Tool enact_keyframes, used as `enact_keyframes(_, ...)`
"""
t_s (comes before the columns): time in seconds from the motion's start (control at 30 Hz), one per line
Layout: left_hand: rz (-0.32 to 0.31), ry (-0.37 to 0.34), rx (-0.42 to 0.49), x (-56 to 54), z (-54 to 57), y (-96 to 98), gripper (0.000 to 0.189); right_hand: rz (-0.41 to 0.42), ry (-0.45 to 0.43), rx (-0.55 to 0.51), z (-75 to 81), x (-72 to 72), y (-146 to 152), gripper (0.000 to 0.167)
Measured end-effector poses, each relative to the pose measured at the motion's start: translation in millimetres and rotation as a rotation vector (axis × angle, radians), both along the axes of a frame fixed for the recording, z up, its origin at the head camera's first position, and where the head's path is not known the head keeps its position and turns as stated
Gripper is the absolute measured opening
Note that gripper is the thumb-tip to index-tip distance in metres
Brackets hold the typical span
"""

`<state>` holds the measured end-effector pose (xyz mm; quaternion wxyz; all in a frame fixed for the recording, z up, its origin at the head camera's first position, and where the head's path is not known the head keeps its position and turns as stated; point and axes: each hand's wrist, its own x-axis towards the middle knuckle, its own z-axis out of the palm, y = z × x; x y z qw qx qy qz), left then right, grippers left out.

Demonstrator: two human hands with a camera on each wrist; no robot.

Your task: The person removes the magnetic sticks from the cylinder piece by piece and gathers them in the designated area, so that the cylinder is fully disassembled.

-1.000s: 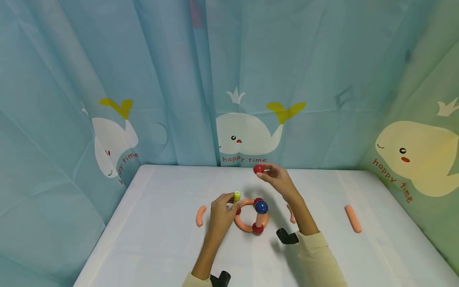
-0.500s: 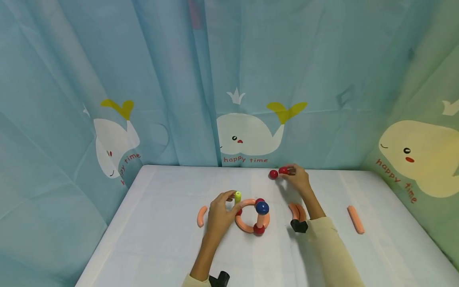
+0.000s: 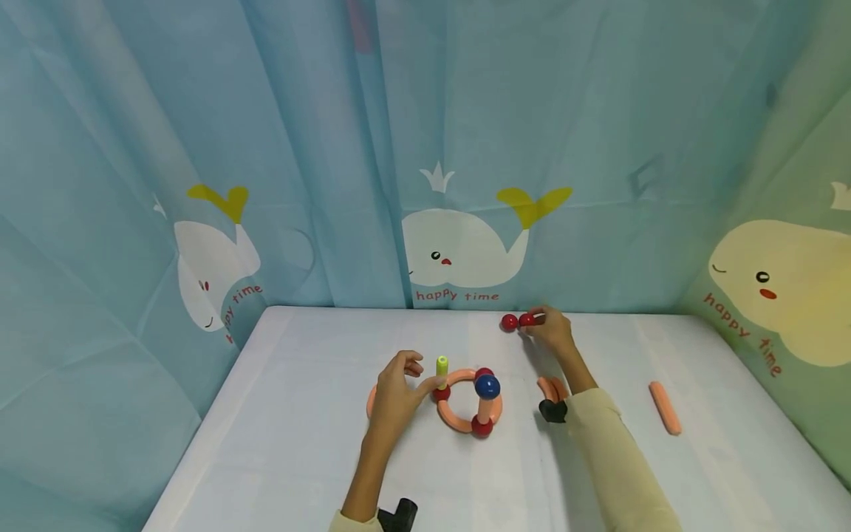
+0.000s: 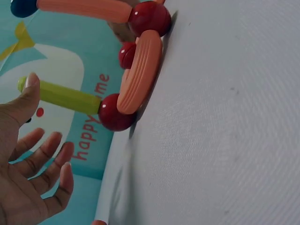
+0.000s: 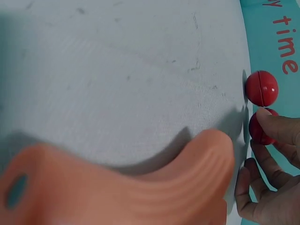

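Note:
My left hand stands beside a yellow-green rod, fingers spread apart. In the left wrist view its thumb lies against the rod's upper end. The rod rises upright from a red ball in a ring of curved orange pieces and red balls. Another upright rod, orange, carries a blue ball on the ring's near right side. At the table's back edge my right hand pinches a red ball between thumb and fingers. A second red ball sits right next to it.
Curved orange pieces lie right of the ring, partly hidden by the black wrist camera. A straight orange rod lies farther right. Another curved piece shows behind my left hand. A whale-print curtain hangs behind the table.
My right hand has carried a red ball rightward and lowered it beside the other one at the back edge. My left hand's fingers have spread away from the yellow-green rod.

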<state>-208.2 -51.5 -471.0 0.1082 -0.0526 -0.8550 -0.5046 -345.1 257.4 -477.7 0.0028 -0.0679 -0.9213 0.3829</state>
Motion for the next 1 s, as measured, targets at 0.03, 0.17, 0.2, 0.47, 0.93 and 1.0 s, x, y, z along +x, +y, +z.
enact_keyframes(0.03,-0.001,-0.011,0.003,0.1,-0.1,-0.5,0.053,0.003,0.004,0.003,0.7,0.0,0,0.045)
enact_keyframes(0.17,-0.005,-0.04,-0.005,-0.6,-1.4,-2.8,0.051,0.009,-0.009,-0.009,1.5,0.4,0,0.046)
enact_keyframes(0.2,-0.006,-0.045,-0.013,-0.7,-2.0,-3.8,0.051,0.011,-0.014,-0.013,1.7,0.6,0,0.047)
enact_keyframes(0.47,-0.058,-0.042,-0.07,1.6,0.8,-14.2,0.041,0.022,-0.034,-0.03,2.6,2.0,0,0.048)
enact_keyframes(0.93,-0.358,-0.092,-0.169,2.6,4.6,-23.4,0.03,0.037,-0.039,-0.026,0.4,1.9,3,0.053)
enact_keyframes(1.0,-0.433,-0.094,-0.169,2.8,5.1,-22.4,0.024,0.033,-0.043,-0.036,0.4,2.4,3,0.054)
